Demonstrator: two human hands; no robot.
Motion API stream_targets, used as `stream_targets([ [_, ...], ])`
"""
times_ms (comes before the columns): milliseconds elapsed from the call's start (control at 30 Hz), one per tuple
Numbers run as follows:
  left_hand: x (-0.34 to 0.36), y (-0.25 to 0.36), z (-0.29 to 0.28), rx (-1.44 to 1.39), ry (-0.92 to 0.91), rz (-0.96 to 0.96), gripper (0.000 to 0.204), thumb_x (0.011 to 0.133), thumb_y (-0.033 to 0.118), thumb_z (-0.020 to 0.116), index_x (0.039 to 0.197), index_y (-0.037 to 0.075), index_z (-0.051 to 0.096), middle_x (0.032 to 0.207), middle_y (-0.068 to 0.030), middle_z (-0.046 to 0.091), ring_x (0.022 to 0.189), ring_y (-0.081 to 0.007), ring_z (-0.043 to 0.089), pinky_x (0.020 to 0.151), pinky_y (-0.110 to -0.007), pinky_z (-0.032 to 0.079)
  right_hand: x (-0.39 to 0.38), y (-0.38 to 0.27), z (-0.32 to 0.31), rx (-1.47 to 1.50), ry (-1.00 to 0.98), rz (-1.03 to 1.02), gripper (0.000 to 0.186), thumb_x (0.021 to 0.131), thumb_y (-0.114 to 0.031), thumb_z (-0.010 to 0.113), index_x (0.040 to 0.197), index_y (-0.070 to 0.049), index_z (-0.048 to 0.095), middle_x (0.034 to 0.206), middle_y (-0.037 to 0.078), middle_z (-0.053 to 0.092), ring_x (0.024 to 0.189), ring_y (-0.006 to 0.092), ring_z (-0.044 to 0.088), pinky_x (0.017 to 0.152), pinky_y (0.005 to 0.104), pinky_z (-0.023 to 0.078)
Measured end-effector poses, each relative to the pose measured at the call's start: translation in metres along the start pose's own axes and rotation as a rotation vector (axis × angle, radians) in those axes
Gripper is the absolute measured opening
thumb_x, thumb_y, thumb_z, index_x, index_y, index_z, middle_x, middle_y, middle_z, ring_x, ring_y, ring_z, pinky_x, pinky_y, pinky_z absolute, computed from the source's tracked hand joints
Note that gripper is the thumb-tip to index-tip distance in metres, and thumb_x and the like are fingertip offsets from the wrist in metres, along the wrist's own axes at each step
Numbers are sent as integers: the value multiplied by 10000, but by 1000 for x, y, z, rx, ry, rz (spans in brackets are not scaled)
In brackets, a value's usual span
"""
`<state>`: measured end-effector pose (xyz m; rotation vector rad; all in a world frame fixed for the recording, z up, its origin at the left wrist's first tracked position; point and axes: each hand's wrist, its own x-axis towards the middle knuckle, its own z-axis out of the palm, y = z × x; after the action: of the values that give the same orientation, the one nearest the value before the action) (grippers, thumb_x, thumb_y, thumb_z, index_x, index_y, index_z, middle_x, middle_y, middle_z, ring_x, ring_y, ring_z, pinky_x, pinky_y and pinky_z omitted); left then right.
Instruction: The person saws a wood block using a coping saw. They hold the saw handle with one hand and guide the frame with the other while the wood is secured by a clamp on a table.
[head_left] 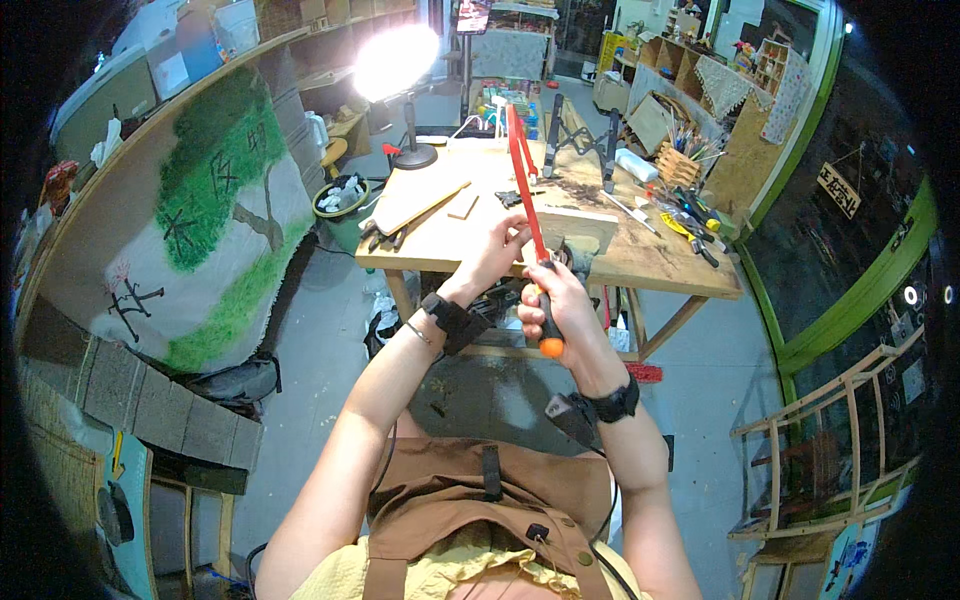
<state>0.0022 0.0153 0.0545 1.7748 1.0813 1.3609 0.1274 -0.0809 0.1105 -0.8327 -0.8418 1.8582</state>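
My right hand (562, 308) is wrapped round the black handle of a hacksaw (521, 170), which ends in an orange knob. Its red frame points up and away over the table. Just left of the saw, my left hand (488, 258) has its fingers bent against the left end of a thin wooden board (588, 228) at the table's front edge. The saw frame and my fingers partly cover that spot, so the blade's contact with the board cannot be made out.
On the wooden table (665, 272) lie a long plank (425, 207), a small wood block (463, 206) and a black folding stand (582, 140). Pliers and other hand tools (695, 228) crowd the right side. A bright lamp (413, 155) stands at the back left. A filled bin (342, 200) is beside the table.
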Motion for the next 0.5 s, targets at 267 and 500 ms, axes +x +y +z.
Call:
stream_targets([
  [267,7,-22,7,-51,43,-66,196,861,161,493,989,29,562,579,-26,531,499,-84,490,467,-239,394,1,-1,6,-144,76,-15,93,868,-178,438,900,-110,382,599,-8,401,439,72,395,352,203,328],
  [500,6,-25,9,-50,36,-3,231,861,197,499,1024,42,553,579,-18,531,504,-66,487,477,-216,389,-16,1,-2,-67,33,24,105,871,-181,442,908,-96,393,622,-2,408,434,61,392,342,186,325],
])
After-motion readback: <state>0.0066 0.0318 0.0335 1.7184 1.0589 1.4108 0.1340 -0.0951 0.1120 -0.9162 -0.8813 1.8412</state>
